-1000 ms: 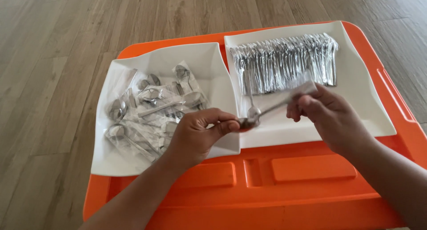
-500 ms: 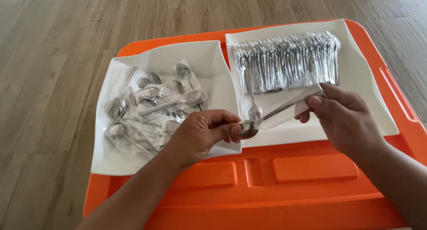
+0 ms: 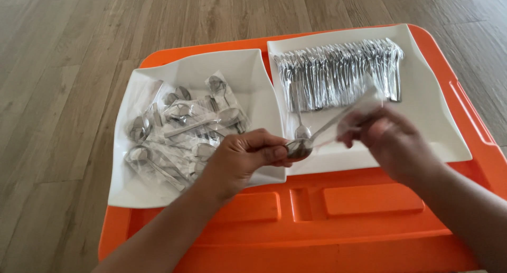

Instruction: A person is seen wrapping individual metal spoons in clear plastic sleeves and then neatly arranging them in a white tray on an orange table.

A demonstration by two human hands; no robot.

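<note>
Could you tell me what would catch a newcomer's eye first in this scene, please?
The bright orange tray on the wooden floor stands out. Over it, the left hand pinches a spoon by its bowl while the blurred right hand grips its clear wrapper. Behind, the left white dish holds loose wrapped spoons; the right white dish holds a neat row.

A wooden floor (image 3: 63, 67) carries an orange plastic lid (image 3: 338, 220), and on the lid two white square plates sit side by side, the left plate (image 3: 248, 72) just touching the right plate (image 3: 433, 120).
</note>
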